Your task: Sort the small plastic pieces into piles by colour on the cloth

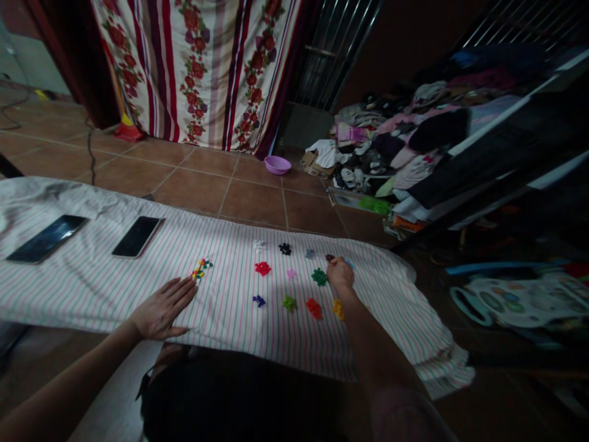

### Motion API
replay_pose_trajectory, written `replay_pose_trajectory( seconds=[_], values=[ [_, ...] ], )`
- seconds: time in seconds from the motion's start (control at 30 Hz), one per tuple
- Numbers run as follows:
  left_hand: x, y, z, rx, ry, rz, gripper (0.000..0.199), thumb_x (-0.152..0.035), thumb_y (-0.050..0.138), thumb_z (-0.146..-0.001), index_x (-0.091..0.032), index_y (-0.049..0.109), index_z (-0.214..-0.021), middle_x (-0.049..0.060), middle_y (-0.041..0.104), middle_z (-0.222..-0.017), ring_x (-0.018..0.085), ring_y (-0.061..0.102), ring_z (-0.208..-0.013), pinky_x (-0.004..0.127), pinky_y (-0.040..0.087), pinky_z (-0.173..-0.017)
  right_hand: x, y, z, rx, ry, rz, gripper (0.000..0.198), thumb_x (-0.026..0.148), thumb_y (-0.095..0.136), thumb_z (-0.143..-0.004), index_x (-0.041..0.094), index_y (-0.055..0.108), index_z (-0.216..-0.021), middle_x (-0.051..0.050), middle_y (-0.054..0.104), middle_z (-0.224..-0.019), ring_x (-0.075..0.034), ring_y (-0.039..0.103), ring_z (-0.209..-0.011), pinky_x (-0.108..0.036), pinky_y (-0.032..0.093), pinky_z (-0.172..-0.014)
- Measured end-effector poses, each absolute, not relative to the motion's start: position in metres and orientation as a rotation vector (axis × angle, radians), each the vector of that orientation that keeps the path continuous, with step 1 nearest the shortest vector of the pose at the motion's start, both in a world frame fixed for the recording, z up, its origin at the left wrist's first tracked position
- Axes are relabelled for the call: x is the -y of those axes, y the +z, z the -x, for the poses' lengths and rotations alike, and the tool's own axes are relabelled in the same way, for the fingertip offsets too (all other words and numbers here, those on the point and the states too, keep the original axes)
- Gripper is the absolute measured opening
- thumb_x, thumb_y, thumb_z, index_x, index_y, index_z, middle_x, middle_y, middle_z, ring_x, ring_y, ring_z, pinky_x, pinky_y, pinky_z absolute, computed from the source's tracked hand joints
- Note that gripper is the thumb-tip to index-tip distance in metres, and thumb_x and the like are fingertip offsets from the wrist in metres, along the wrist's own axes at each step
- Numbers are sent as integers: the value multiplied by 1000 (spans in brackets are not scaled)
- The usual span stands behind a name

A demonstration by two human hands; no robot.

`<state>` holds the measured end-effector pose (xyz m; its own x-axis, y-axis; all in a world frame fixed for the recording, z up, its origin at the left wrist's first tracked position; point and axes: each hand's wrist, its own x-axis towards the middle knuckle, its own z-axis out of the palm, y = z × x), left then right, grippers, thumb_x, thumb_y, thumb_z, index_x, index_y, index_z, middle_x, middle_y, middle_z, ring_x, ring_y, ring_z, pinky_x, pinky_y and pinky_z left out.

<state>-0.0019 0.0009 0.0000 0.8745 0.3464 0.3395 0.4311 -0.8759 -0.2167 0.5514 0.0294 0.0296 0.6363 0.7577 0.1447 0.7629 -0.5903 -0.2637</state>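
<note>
My left hand (pixel 168 307) lies flat on the striped cloth (pixel 221 319), fingers stretched out. Its fingertips are next to a small cluster of mixed red, yellow, green and white pieces (pixel 201 269). Over at the right, my right hand (pixel 341 274) is closed in a pinch at a pile of brown pieces (pixel 329 258); whatever it grips is hidden. Light blue pieces (pixel 350 263) show partly behind that hand. Around it lie sorted piles: dark green pieces (pixel 319 277), yellow pieces (pixel 338 309), orange pieces (pixel 313 308), red pieces (pixel 262 268) and black pieces (pixel 285 248).
Two dark-screened devices, a tablet (pixel 47 239) and a phone (pixel 137 237), lie at the cloth's left. White (pixel 260 245), grey (pixel 309 253), pink (pixel 291 274), lime (pixel 289 302) and blue pieces (pixel 259 301) form further piles. A purple basin (pixel 277 164) stands on the tiled floor.
</note>
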Motion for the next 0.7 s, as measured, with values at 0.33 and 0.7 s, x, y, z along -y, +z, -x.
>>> replay_pose_trajectory(
  seconds=[0.33, 0.7],
  values=[
    [-1, 0, 1, 580, -480, 2757, 85, -65, 49, -88, -5, 37, -147, 24, 50, -141, 37, 46, -132, 48, 35, -107, -15, 23, -558, 1304, -63, 2495, 29, 16, 48, -84, 15, 73, -97, -10, 71, -92, -19, 63, -85, -25, 44, -75],
    [-2, -5, 3, 615, -456, 2792, 84, -66, 48, -88, -7, 39, -146, 23, 49, -143, 36, 45, -132, 48, 35, -108, -11, 21, -561, 1444, -47, 2437, 37, 9, 47, -80, 14, 75, -104, -12, 71, -95, -21, 64, -91, -27, 46, -85]
  ],
)
